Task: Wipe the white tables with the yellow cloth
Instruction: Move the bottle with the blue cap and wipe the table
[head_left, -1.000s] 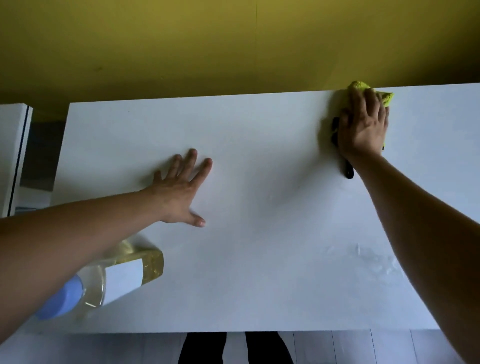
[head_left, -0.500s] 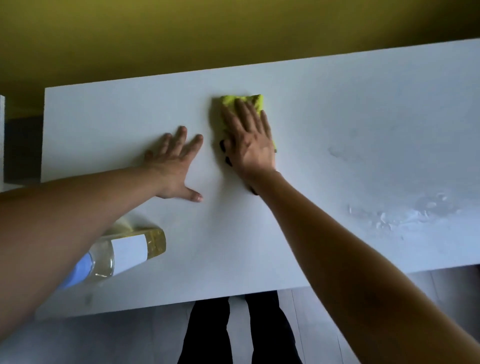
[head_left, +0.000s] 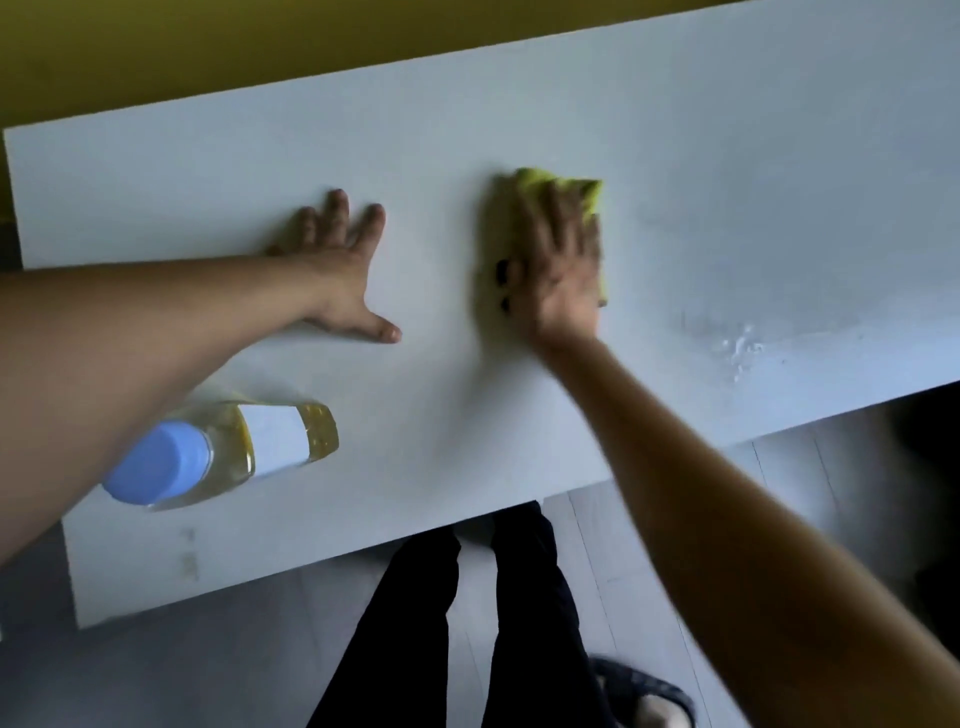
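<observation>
One bottle (head_left: 223, 449) near left hand (head_left: 337, 275) — wet patch (head_left: 740, 345) right.

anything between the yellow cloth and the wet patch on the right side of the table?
Nothing visible. The right hand presses the yellow cloth flat on the white table, and the surface from there to the wet patch is bare. The bottle and the left hand lie on the other side.

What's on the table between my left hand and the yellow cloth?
Nothing: the head view shows bare table between the left hand and the cloth.
</observation>
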